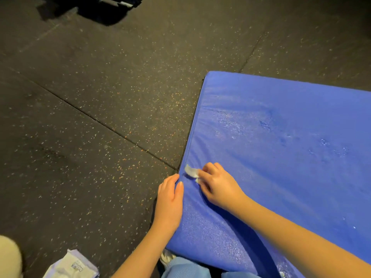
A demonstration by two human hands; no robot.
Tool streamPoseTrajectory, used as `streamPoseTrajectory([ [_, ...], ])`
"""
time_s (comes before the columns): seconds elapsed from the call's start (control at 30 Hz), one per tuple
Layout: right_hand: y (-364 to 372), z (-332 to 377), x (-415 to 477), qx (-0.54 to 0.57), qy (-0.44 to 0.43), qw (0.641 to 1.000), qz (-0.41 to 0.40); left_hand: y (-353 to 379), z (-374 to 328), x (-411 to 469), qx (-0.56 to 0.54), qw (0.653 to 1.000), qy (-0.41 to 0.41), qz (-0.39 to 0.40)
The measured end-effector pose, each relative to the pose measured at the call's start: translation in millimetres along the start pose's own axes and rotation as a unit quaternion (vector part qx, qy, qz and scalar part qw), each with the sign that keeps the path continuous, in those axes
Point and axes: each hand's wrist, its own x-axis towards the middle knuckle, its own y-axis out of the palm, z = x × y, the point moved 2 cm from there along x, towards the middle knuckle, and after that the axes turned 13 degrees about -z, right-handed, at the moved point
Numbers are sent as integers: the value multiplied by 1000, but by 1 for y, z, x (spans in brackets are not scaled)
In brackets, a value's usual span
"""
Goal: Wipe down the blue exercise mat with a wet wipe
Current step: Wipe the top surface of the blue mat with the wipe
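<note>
The blue exercise mat (281,147) lies flat on the dark speckled rubber floor (90,97), its near corner reaching the person's knees. It looks thick and padded, with a soft vinyl-like skin that dimples and creases. It would probably give under pressure and be slick where it glistens with moisture. It is likely too bulky to lift with one hand, so it is best steadied at its edge.

The left hand (169,197) does that. It grips the mat's left edge, thumb on top and fingers down the side. The right hand (218,185) has its fingers curled round a small crumpled wet wipe (191,171) and presses it to the mat just inside that same edge, close beside the left hand. The wipe is thin, limp and bunched. It will likely drag and fold further, so a flat, firm press should serve better than a fingertip pinch.

The left edge has a raised seam that the wipe could catch on or slip over. To the right, the broad blue surface offers open room for long strokes. A packet of wipes (70,266) lies on the floor at the lower left, well apart from the mat. Dark equipment (112,5) sits far off at the top.
</note>
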Motion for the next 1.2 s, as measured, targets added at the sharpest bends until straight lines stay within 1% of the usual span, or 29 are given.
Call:
streamPoseTrajectory([
  [0.07,-10,-3,-5,6,-65,997,48,1,1,7,1,1000,3,6],
  [0.1,-15,-6,-1,-10,-100,993,62,3,0,10,5,1000,8,8],
  [0.13,-16,-12,8,-36,-128,989,62,5,0,12,9,1000,12,7],
  [0.17,-14,-18,20,-71,-135,987,56,7,-1,13,14,1000,19,7],
  [0.2,-11,-25,35,-103,-109,988,42,8,-1,13,20,999,29,7],
  [0.23,-9,-31,48,-116,-54,992,17,9,-2,11,27,999,41,8],
  [0.3,-2,-29,63,-86,53,994,-48,9,-3,10,34,998,50,9],
  [0.33,4,-22,64,-50,79,994,-54,9,-2,10,33,998,49,6],
  [0.37,8,-12,60,-17,73,996,-48,9,-2,11,32,998,44,5],
  [0.43,15,4,49,24,-2,1000,-2,8,-3,12,29,999,34,3],
  [0.47,14,4,51,33,-15,999,17,9,-3,12,27,999,30,2],
  [0.5,11,-3,57,40,8,999,25,9,-3,12,24,999,26,4],
  [0.53,8,-13,67,33,53,998,8,9,-2,12,22,1000,20,7],
  [0.57,6,-26,77,4,105,994,-20,10,-2,11,21,1000,14,11],
  [0.6,4,-33,84,-22,156,987,-30,10,-2,11,21,1000,11,11],
  [0.63,4,-35,86,-32,190,981,-31,9,-2,11,22,1000,10,11],
  [0.67,4,-30,84,-26,198,980,-20,9,-2,13,21,1000,11,10],
  [0.73,5,-11,73,12,161,986,47,9,-4,17,23,999,22,8],
  [0.77,3,-4,67,33,132,987,91,9,-5,20,24,999,24,6],
  [0.83,-7,-3,64,59,74,984,150,11,-8,25,24,1000,20,4],
  [0.9,-15,-16,71,36,22,982,184,12,-10,27,22,1000,22,6],
  [0.93,-18,-21,75,17,-3,982,186,13,-10,27,23,999,25,8],
  [1.0,-19,-24,83,-15,-73,987,142,15,-8,26,26,999,26,11],
  [1.03,-16,-25,85,-14,-94,987,130,15,-7,25,26,999,21,12],
  [1.07,-11,-27,87,-7,-97,988,117,15,-7,25,25,999,16,11],
  [1.13,-3,-35,92,9,-54,996,72,15,-7,25,26,999,14,11],
  [1.2,1,-41,94,20,-1,1000,0,14,-10,26,29,999,18,15],
])
